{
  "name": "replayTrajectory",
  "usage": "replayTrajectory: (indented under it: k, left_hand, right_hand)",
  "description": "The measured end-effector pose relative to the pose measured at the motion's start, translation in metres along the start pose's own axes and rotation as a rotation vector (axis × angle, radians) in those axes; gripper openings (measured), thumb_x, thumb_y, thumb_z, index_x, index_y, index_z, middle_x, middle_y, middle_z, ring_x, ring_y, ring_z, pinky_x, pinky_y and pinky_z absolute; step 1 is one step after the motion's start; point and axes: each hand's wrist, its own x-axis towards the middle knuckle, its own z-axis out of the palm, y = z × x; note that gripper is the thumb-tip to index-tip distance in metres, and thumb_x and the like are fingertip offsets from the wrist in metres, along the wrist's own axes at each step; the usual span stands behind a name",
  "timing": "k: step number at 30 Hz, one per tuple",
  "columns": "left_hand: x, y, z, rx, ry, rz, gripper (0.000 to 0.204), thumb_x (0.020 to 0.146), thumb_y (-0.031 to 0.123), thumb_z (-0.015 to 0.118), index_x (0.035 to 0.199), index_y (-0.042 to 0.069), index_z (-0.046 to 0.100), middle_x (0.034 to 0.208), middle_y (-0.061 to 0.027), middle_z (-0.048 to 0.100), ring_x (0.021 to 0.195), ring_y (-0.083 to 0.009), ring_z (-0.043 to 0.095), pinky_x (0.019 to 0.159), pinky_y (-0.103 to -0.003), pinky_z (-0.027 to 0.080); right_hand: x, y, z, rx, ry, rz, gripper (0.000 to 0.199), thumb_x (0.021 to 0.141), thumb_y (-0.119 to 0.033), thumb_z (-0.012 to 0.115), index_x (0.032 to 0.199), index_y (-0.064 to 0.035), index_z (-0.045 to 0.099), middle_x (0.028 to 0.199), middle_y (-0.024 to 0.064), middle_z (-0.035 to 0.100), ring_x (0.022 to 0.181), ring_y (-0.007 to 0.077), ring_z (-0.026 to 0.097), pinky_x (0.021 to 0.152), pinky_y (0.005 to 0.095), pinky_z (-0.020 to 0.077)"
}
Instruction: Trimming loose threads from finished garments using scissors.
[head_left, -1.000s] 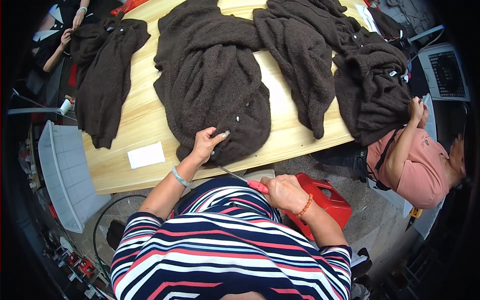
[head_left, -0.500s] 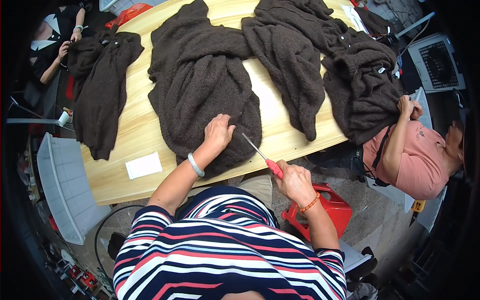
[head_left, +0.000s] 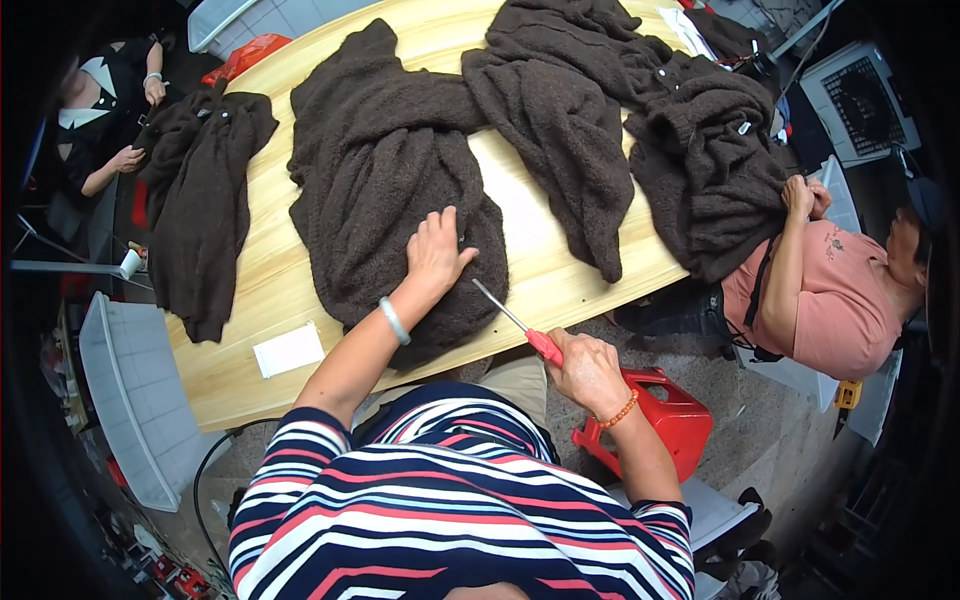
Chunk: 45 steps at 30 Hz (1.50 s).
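Note:
A dark brown knitted garment (head_left: 390,190) lies bunched in front of me, its near end at the table's front edge. My left hand (head_left: 435,255) rests on the lower part of it with fingers stretched out, open and pressing on the knit. My right hand (head_left: 588,370) is closed round the red handle of a tool with a thin straight metal shaft (head_left: 503,308), much like a screwdriver. The shaft points up and left, its tip beside the garment near my left hand. Whether the tip touches the knit, I cannot tell.
Other dark brown garments (head_left: 565,130) lie on the wooden table (head_left: 235,385), with a white paper (head_left: 288,350) at front left. Co-workers handle garments at left and right, the right one in a pink shirt (head_left: 835,290). A red stool (head_left: 665,425) stands right; a white bin (head_left: 130,410) left.
The view has shifted slightly, and the table sits a little lower and further left. My left hand's fingers reach straighter over the garment. The tool stays in my right hand.

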Motion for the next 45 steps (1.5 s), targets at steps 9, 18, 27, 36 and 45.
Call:
replayTrajectory:
  k: [9, 18, 27, 36, 45]
  left_hand:
    - [-0.002, -0.052, 0.050, -0.691, -0.123, -0.121, 0.032, 0.078, 0.025, 0.075, 0.084, -0.005, 0.067, 0.071, -0.0184, 0.066, 0.070, -0.0381, 0.065, 0.064, -0.039, 0.051]
    - [-0.061, -0.036, -0.069, -0.350, -0.037, 0.135, 0.041, 0.074, 0.024, 0.080, 0.103, 0.001, 0.061, 0.091, -0.0120, 0.062, 0.080, -0.0269, 0.059, 0.072, -0.037, 0.046]
    - [-0.141, -0.084, -0.062, -0.206, 0.022, 0.115, 0.042, 0.067, 0.013, 0.080, 0.103, 0.005, 0.060, 0.099, -0.0110, 0.053, 0.095, -0.0306, 0.051, 0.081, -0.041, 0.043]
    - [-0.138, -0.092, -0.048, -0.589, -0.057, -0.306, 0.013, 0.075, 0.008, 0.072, 0.080, 0.000, 0.064, 0.082, -0.0124, 0.061, 0.083, -0.0297, 0.058, 0.073, -0.037, 0.048]
    - [-0.094, -0.180, -0.058, -0.395, 0.555, -0.541, 0.017, 0.078, 0.021, 0.075, 0.083, 0.006, 0.069, 0.118, -0.0169, 0.055, 0.110, -0.0296, 0.054, 0.095, -0.037, 0.043]
  right_hand:
    - [0.000, 0.006, 0.016, -0.050, -0.082, -0.006, 0.020, 0.083, -0.029, 0.063, 0.088, -0.0102, 0.064, 0.068, 0.0179, 0.065, 0.068, 0.0379, 0.066, 0.064, 0.0480, 0.0530]
    - [-0.005, 0.001, -0.006, -0.056, 0.067, 0.102, 0.020, 0.079, -0.021, 0.065, 0.097, -0.0128, 0.060, 0.077, 0.0172, 0.065, 0.073, 0.0373, 0.065, 0.065, 0.0478, 0.0530]
    - [0.001, -0.018, 0.009, -0.073, -0.088, -0.065, 0.013, 0.080, -0.016, 0.064, 0.089, -0.0073, 0.060, 0.074, 0.0182, 0.064, 0.074, 0.0366, 0.065, 0.065, 0.0480, 0.0516]
    - [0.013, -0.051, 0.024, -0.182, -0.280, -0.281, 0.020, 0.079, -0.024, 0.066, 0.093, -0.0103, 0.065, 0.065, 0.0186, 0.064, 0.065, 0.0357, 0.066, 0.059, 0.0437, 0.0516]
    - [0.034, -0.038, 0.007, -0.133, -0.129, -0.188, 0.017, 0.078, -0.016, 0.068, 0.091, -0.0083, 0.060, 0.068, 0.0182, 0.062, 0.069, 0.0359, 0.064, 0.064, 0.0465, 0.0506]
